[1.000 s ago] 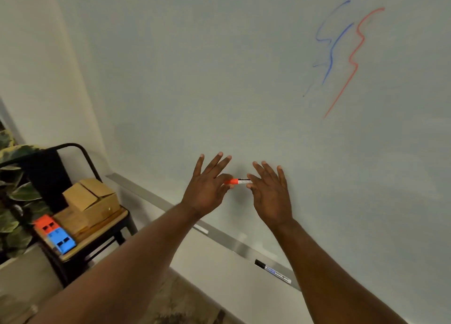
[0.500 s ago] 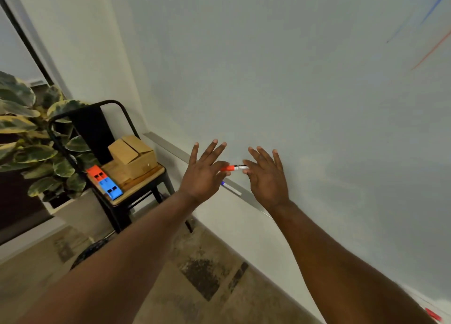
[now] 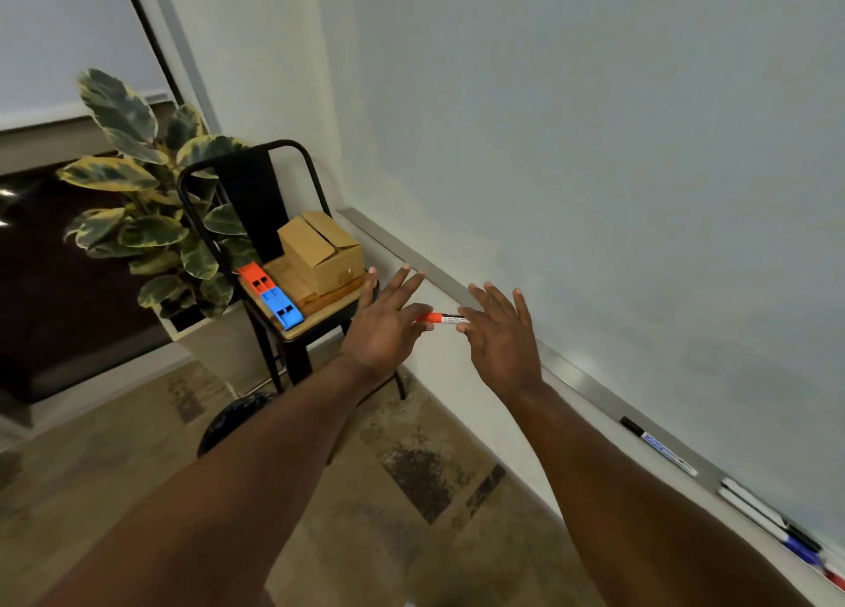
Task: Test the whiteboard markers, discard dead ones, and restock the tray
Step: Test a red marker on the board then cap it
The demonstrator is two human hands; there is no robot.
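Both hands are raised in front of the whiteboard (image 3: 594,149), just above its metal tray (image 3: 590,385). The left hand (image 3: 384,327) and the right hand (image 3: 500,337) hold one red marker (image 3: 441,318) between them, each pinching one end with thumb and a fingertip, while the other fingers are spread wide. The marker lies level, with its red cap toward the left hand. Further right along the tray rests a black-capped marker (image 3: 658,446), and more markers (image 3: 777,529) lie near the tray's right end. Left of the tray stands a chair (image 3: 274,250) carrying a cardboard box (image 3: 324,250).
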